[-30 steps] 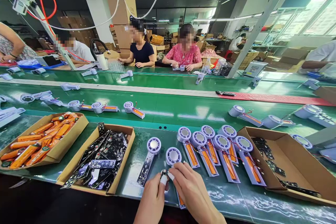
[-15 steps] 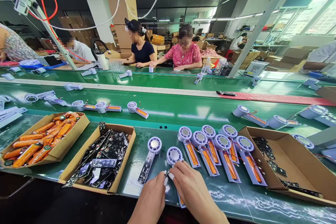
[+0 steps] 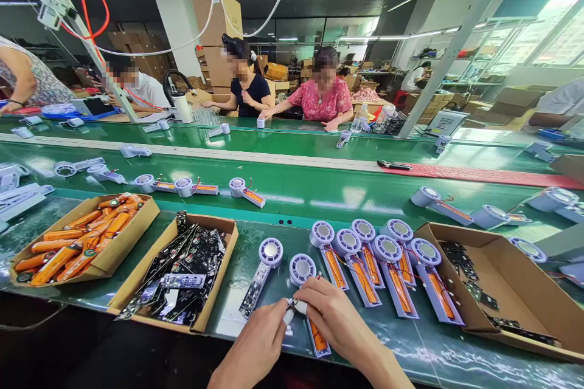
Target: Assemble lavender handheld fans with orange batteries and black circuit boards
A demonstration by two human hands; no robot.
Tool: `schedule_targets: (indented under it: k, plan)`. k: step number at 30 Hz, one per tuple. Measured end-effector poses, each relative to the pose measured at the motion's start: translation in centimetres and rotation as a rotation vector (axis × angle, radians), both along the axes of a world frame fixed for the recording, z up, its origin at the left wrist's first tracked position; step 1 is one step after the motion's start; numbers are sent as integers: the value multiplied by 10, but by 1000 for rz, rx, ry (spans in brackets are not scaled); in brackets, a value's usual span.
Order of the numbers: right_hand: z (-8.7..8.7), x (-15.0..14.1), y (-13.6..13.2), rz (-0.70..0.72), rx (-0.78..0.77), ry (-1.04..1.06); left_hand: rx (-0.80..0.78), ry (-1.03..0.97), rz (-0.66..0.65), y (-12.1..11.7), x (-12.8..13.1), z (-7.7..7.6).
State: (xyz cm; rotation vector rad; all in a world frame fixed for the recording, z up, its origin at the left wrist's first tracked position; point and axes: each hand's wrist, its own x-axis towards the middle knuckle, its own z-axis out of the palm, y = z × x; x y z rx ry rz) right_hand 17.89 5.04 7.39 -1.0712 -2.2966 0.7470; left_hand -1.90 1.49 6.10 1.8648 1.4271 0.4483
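Observation:
My left hand (image 3: pixel 262 340) and my right hand (image 3: pixel 335 316) meet at the near edge of the green bench, fingertips pinched together on a small part (image 3: pixel 292 307) I cannot make out. Under them lies a pale fan unit (image 3: pixel 303 270) with a round head and an orange battery (image 3: pixel 318 342) in its handle. To its left rests another fan unit (image 3: pixel 263 270) with a black circuit board in the handle. To the right, several fan units (image 3: pixel 387 267) with orange batteries lie side by side.
A cardboard box of black circuit boards (image 3: pixel 180 270) and a box of orange batteries (image 3: pixel 82 237) stand at left. A box with a few boards (image 3: pixel 497 282) stands at right. More fan units (image 3: pixel 246 190) ride the green conveyor. Several people sit across it.
My hands have slid slightly toward me, uncovering the orange battery in the handle. The view has shifted a little. The units on the conveyor have drifted right.

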Motion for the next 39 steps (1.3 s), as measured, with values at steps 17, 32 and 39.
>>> schedule_targets:
  k: [17, 32, 39]
  plan:
    - [-12, -8, -8, -309, -79, 452, -55, -197, 244, -13, 14, 1]
    - [-7, -17, -6, -107, -104, 302, -197, -480, 315, 4, 19, 15]
    - [-13, -19, -5, -184, 29, 167, -216, -553, 367, 1, 21, 8]
